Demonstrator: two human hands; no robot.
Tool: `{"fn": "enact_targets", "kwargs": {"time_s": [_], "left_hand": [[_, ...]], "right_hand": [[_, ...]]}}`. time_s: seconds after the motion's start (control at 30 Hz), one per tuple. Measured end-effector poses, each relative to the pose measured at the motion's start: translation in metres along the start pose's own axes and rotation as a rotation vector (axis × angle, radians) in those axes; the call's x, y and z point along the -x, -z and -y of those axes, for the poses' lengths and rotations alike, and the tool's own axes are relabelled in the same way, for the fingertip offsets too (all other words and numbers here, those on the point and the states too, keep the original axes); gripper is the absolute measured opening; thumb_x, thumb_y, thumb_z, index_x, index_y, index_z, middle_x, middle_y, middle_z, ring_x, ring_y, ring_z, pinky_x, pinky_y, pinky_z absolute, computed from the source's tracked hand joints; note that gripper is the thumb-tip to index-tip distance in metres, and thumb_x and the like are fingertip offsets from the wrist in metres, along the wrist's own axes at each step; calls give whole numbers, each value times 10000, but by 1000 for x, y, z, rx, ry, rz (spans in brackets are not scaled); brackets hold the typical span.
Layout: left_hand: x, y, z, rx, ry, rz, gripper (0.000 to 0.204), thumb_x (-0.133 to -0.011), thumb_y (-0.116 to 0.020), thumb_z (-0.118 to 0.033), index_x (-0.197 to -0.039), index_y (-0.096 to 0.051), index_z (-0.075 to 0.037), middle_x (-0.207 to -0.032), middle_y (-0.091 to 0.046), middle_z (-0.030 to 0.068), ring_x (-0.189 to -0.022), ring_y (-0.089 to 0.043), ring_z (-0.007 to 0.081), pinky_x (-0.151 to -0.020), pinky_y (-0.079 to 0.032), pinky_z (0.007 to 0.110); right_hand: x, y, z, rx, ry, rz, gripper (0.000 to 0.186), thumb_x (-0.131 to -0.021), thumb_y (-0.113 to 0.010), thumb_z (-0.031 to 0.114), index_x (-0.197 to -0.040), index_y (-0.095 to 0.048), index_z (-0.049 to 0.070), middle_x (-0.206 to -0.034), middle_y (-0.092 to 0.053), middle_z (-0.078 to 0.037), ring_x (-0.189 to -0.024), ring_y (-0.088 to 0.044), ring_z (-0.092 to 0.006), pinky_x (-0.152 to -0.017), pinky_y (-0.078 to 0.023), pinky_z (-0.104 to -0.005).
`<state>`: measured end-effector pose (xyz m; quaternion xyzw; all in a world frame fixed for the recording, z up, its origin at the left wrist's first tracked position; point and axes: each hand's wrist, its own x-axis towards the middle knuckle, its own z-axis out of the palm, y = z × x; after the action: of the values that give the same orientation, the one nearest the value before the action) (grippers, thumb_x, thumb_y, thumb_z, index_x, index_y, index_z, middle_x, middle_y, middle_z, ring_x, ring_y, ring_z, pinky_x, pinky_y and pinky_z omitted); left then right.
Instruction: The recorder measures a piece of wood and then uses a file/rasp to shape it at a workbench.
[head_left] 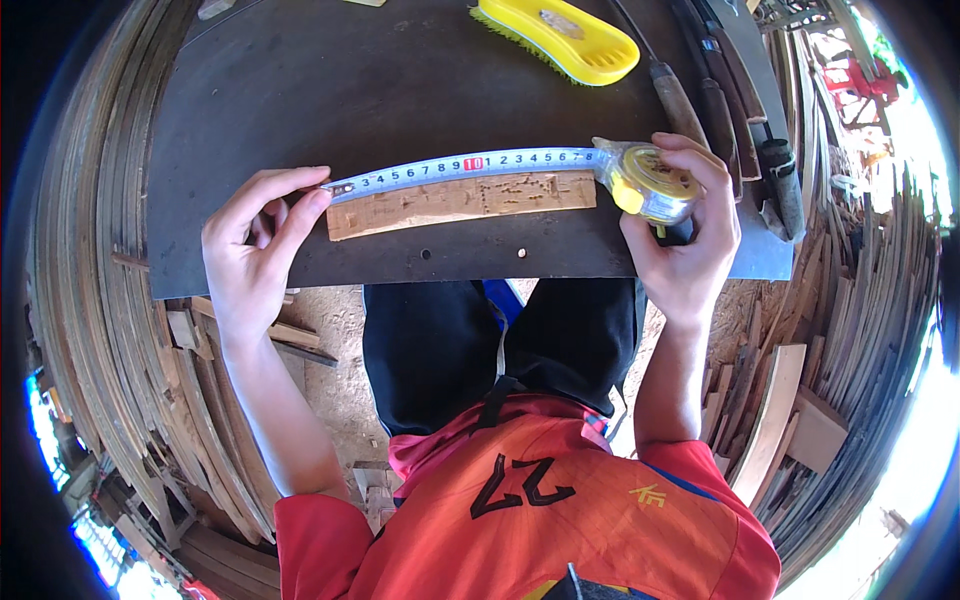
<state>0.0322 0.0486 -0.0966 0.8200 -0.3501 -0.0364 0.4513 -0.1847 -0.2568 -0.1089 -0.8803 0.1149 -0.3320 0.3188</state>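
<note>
A short strip of brown wood (460, 202) lies crosswise near the front edge of a dark tabletop (300, 110). Along its far side stretches the blade of a tape measure (656, 186), bowed slightly upward. My left hand (262, 225) pinches the blade's hooked end between thumb and fingertips, beside the wood's left end. Just past the wood's right end, my right hand (697, 215) grips the yellow, clear-sided tape case, thumb below and fingers over the top. Rough marks and small pits show on the wood's surface.
A yellow scrubbing brush (560, 38) lies at the table's far side. Several wooden-handled tools (690, 105) lie along the right edge. Two small holes pierce the tabletop near its front. Stacked timber strips (110, 240) stand left, more (850, 330) right.
</note>
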Motion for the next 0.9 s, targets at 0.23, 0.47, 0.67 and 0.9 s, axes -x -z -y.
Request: {"fn": "enact_targets", "kwargs": {"time_s": [0.23, 0.47, 0.67, 0.9], "left_hand": [[1, 0, 2, -47, 7, 2, 167, -923, -806, -124, -1088, -816, -101, -990, -771, 8, -653, -488, 35, -533, -314, 193], [0, 0, -1, -32, -5, 10, 170, -923, -806, -125, -1091, -816, -103, -995, -773, 9, -665, -490, 36, -538, -315, 192], [1, 0, 1, -14, -6, 8, 189, -912, -810, -99, -1101, -813, -91, -1010, -768, 9, -674, -477, 34, -556, -314, 191], [0, -1, 6, -9, -24, 7, 180, -924, -802, -103, -1102, -809, -80, -1014, -766, 9, -657, -459, 30, -548, -297, 197]], "right_hand": [[-1, -1, 1, 37, -7, -7, 534, -717, -701, -87, -1232, -581, -15, -1305, -650, -199, -1140, -693, -242, -1001, -550, -356], [0, 0, 1, 37, -6, -1, 541, -707, -728, -89, -1221, -580, -8, -1301, -651, -198, -1131, -694, -242, -998, -555, -357], [-1, 1, 1, 33, 4, -2, 553, -694, -775, -83, -1200, -573, 10, -1279, -652, -178, -1139, -687, -241, -979, -564, -357], [0, 1, 2, 51, -2, 0, 539, -711, -827, -44, -1179, -572, 39, -1272, -645, -163, -1144, -677, -245, -976, -562, -353]]}}
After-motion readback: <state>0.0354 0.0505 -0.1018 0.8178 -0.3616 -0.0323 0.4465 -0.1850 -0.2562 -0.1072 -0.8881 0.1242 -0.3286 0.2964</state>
